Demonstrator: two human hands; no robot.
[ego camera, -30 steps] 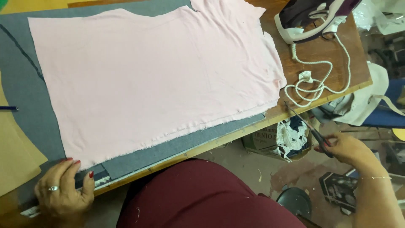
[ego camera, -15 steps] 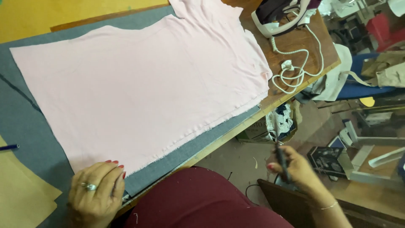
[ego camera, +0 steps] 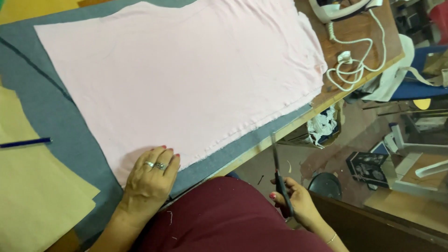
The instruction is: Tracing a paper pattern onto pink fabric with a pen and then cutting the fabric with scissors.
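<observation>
— While the pink fabric (ego camera: 182,79) lies spread flat across the grey cloth (ego camera: 46,107) on the counter (ego camera: 354,37), where are the hands?

— The left hand (ego camera: 151,175) rests palm down on the near corner of the pink fabric, fingers (ego camera: 163,156) together and pointing away from the body, rings on two of them, pressing the edge flat. It holds nothing. The wrist runs back toward the maroon garment (ego camera: 224,214) over the person's lap.

— And the right?

— The right hand (ego camera: 294,200) hangs below the counter's edge, off the fabric, closed around the handles of dark scissors (ego camera: 279,177). The blades stand nearly upright, tips up toward the counter's wooden lip, apparently shut. A thin bangle sits at the wrist.

— What surrounds the work?

— A blue pen (ego camera: 25,142) lies on tan paper (ego camera: 37,196) at the left, well apart from the left hand. At the far right corner of the counter stands an iron (ego camera: 338,7), its white cord (ego camera: 350,65) coiled loosely just beside the fabric's edge. Under the counter a bin of white scraps (ego camera: 322,126) shows.
</observation>
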